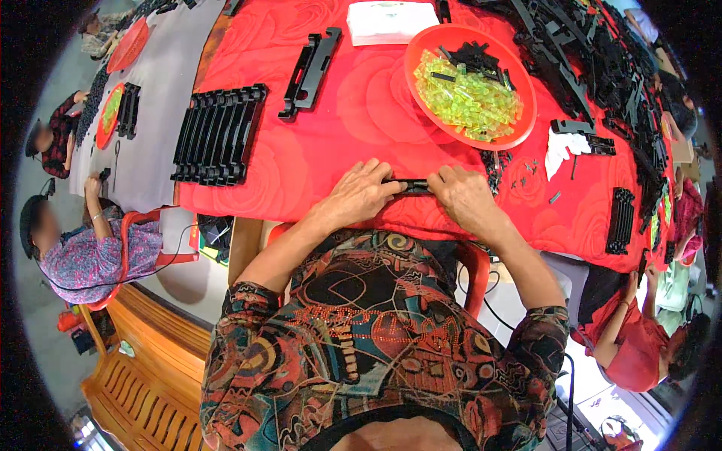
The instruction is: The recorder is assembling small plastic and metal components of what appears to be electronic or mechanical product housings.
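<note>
Both my hands meet at the near edge of a red-covered table, gripping a slim black plastic strip [412, 186]. My left hand [365, 191] closes on its left end, and my right hand [462, 197] pinches the right end. Fingers hide much of the strip. Beyond my right hand stands an orange-red bowl [529, 105] of translucent yellow-green pieces [466, 101], with small black parts on top. To the left lies a neat row of several black plastic strips [219, 135]. Two more black strips [310, 74] rest side by side farther back.
A large heap of black parts [575, 56] covers the far right of the table. Near it lies a crumpled white cloth [565, 150] and another black stack [620, 220]. A white box [392, 22] stands at the back. People sit left [98, 240] and right [639, 338].
</note>
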{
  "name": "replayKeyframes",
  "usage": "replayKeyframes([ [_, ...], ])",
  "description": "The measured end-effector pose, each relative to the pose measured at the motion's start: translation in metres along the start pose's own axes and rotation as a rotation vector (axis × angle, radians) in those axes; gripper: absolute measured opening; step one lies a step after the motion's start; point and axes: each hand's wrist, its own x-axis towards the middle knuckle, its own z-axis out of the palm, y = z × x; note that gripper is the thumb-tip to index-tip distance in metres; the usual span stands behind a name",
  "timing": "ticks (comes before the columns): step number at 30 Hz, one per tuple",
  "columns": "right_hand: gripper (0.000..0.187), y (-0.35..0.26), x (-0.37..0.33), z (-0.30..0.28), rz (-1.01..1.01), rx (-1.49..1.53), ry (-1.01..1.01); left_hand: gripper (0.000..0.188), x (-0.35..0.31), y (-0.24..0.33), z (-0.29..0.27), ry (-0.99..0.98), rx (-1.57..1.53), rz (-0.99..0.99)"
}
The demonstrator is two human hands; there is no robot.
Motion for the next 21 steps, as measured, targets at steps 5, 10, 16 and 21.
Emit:
replayKeyframes([
  [5, 0.012, 0.001, 0.006, -0.002, -0.030, -0.018, -0.015, 0.025, -0.001, -0.002, 0.003, -0.004, 0.024, 0.000],
  [10, 0.010, -0.005, 0.011, -0.004, -0.024, -0.088, -0.057, 0.025, 0.000, -0.001, 0.002, -0.020, 0.018, -0.001],
  [16, 0.012, -0.005, 0.005, -0.003, 0.017, -0.028, -0.037, 0.025, 0.000, 0.004, 0.000, -0.025, 0.024, -0.010],
  [21, 0.012, -0.001, 0.006, 0.000, -0.019, -0.038, -0.062, 0.025, 0.000, 0.003, 0.000, -0.039, 0.026, -0.019],
])
